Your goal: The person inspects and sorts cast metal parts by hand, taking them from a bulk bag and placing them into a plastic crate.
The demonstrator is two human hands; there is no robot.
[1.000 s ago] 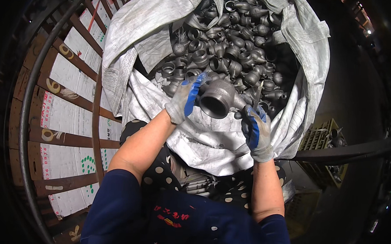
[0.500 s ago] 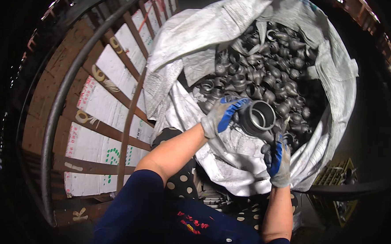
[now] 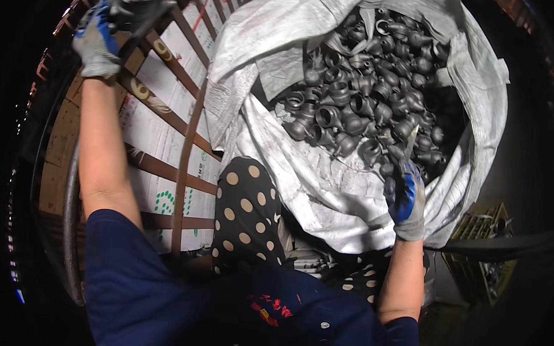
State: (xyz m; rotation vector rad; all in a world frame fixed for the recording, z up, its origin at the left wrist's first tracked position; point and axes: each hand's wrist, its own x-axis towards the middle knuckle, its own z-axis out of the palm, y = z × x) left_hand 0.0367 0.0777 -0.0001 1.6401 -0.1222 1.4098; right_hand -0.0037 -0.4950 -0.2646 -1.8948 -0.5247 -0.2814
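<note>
1. Head view: the left hand (image 3: 98, 35) is half-curled and seems to hold a fitting (image 3: 138, 4) by its outer side, likely because that leaves the round mouth clear; blur hides the exact contact.
2. Below and right of that hand, the slats of a rack (image 3: 186, 168) stand before white cartons (image 3: 160, 138), presumably to contain them.
3. The right hand (image 3: 406, 195) is closed around what looks like a slim tool (image 3: 413, 137), pointing away from the wrist, probably for control.
4. Just beyond it, loose fittings (image 3: 355, 124) fill a sack (image 3: 266, 28), spread wide, perhaps for easy reach.

bright centre, black rim, fisheye-bent edges
</note>
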